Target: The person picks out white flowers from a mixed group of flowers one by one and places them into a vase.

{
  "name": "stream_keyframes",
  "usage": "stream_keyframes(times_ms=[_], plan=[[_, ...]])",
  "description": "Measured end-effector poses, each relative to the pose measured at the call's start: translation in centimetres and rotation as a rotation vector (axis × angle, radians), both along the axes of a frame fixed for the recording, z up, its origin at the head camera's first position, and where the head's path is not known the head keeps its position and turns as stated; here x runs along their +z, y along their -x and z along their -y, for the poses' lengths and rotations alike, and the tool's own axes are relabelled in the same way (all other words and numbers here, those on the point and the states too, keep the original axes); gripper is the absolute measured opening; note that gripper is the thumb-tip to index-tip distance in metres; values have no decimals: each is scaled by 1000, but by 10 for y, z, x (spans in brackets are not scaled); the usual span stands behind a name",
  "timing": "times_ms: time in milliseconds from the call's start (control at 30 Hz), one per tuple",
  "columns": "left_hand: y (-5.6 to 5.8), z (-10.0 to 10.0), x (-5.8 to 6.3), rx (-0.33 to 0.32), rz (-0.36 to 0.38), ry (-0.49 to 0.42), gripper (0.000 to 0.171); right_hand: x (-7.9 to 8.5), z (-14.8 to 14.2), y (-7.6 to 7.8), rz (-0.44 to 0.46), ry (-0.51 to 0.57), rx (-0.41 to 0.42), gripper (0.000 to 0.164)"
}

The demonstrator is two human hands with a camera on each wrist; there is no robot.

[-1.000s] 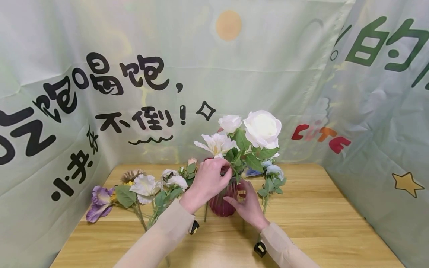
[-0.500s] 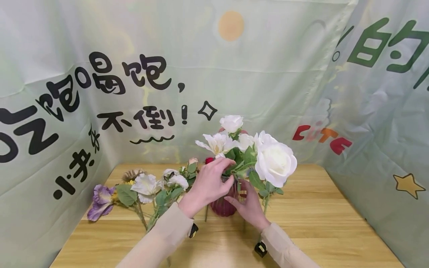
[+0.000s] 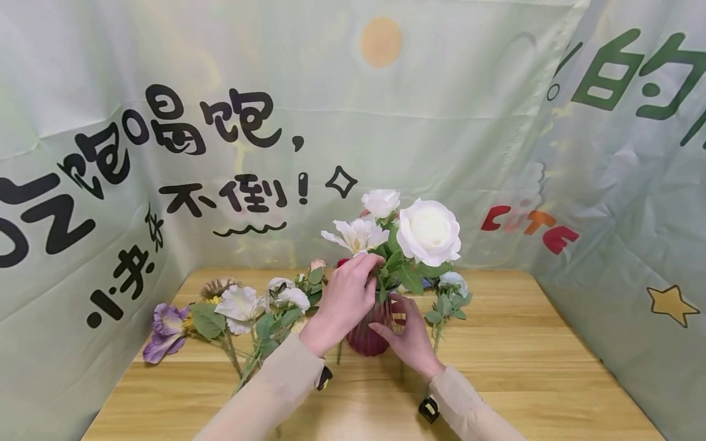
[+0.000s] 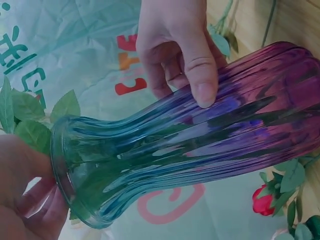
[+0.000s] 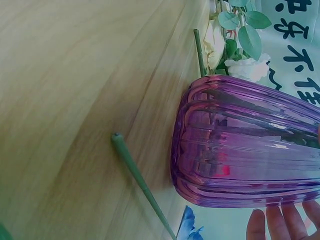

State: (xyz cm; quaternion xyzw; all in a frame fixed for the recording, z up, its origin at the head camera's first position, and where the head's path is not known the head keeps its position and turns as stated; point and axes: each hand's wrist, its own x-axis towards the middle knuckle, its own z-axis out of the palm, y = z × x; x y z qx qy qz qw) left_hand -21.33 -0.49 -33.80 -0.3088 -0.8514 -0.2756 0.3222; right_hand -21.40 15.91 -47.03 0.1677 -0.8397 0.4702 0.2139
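A ribbed glass vase (image 3: 365,338) stands upright on the table, pink-purple below and blue-green toward the flared rim in the left wrist view. My right hand (image 3: 412,338) holds its side, thumb in front and fingers behind. At the mouth, my left hand (image 3: 349,293) has its fingers curled at the stem of a large white rose (image 3: 429,233); the pinch itself is hidden by the hand and leaves. Also rising from the vase are a smaller white rose (image 3: 380,202) and a white open-petalled flower (image 3: 357,236). Dark stems show through the vase glass (image 5: 250,145).
On the wooden table (image 3: 529,380), left of the vase, lie a purple flower (image 3: 165,331), a white flower (image 3: 241,309) and other artificial blooms. Pale blue flowers (image 3: 453,283) lie to the right. Printed cloth (image 3: 353,135) encloses the back and sides.
The large white rose swung down to the right, then came back up and left, turning its face. My left hand shifted slightly at the mouth; my right hand stayed on the vase.
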Motion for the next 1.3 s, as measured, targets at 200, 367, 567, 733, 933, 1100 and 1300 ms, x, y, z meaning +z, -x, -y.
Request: stream_keyframes(times_ms=[200,367,567,733,933,1100,1300], plan=[[-3,-1,6,43,0,117,36,-1,1,0,17,16,5,69],[-5,-1,6,37,27,179,44,-1,1,0,28,42,31,66],[-5,5,2,15,-8,109,43,6,3,-5,-56,24,87,73],[-5,13,-3,-1,-61,-15,29,24,8,-17,-85,49,104,71],[-6,26,-11,-57,-87,-162,25,26,7,-20,-36,69,78,73],[-6,41,-24,-43,-78,-191,22,6,-4,-15,44,72,22,81],[-8,63,-38,26,-16,-190,21,6,-10,-22,134,75,-4,71]])
